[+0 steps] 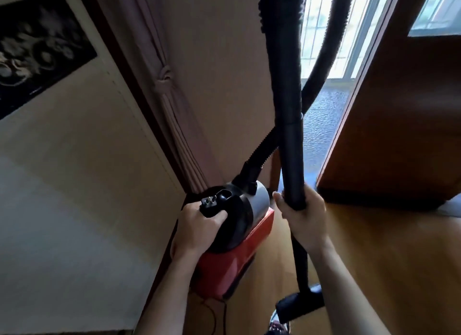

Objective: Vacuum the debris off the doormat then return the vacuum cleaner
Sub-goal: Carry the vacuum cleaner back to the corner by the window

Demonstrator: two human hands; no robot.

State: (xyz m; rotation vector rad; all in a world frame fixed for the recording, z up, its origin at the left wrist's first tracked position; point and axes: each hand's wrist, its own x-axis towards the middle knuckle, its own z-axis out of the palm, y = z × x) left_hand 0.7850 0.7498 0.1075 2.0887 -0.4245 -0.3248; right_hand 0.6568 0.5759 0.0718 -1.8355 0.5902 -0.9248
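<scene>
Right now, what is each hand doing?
Left hand: grip closed on the black top handle of the red-and-black vacuum cleaner.
Right hand: grip closed on the black plastic wand.

The left hand [197, 231] grips the handle [212, 208] atop the red vacuum [224, 267] near 6 o'clock. At its 3 o'clock the right hand [303, 217] holds the black wand [290, 147], nozzle [299, 306] down at 5 o'clock. A curtain [167, 102] hangs at 11 o'clock.
</scene>
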